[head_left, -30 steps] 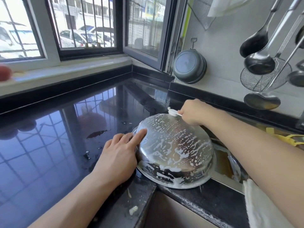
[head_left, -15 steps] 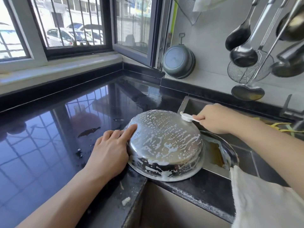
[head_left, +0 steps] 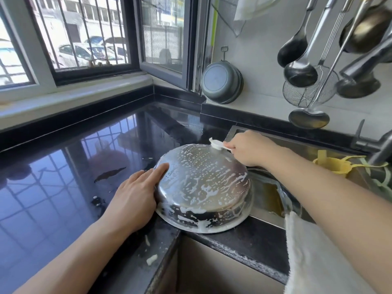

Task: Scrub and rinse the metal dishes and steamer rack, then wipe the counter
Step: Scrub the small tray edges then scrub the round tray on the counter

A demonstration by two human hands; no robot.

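A round metal dish [head_left: 203, 187] lies upside down at the corner of the black counter [head_left: 63, 177], beside the sink, its bottom streaked with white suds. My left hand [head_left: 135, 198] presses flat against the dish's left side, fingers straight. My right hand [head_left: 248, 148] grips a white brush [head_left: 217, 144], whose head touches the far edge of the dish. A second metal dish [head_left: 273, 198] with brownish water sits in the sink behind the first, partly hidden.
The sink [head_left: 297, 145] holds a yellow strainer [head_left: 333, 164] and green scraps. A white cloth [head_left: 314, 257] hangs at the front right. Ladles and a wire skimmer [head_left: 307, 90] hang above the sink; a grey pan [head_left: 221, 81] hangs on the wall. Food bits dot the counter.
The brush in my right hand has slid along the dish's far edge, rightwards then a little back. My left hand stays pressed on the dish. The camera has turned right.
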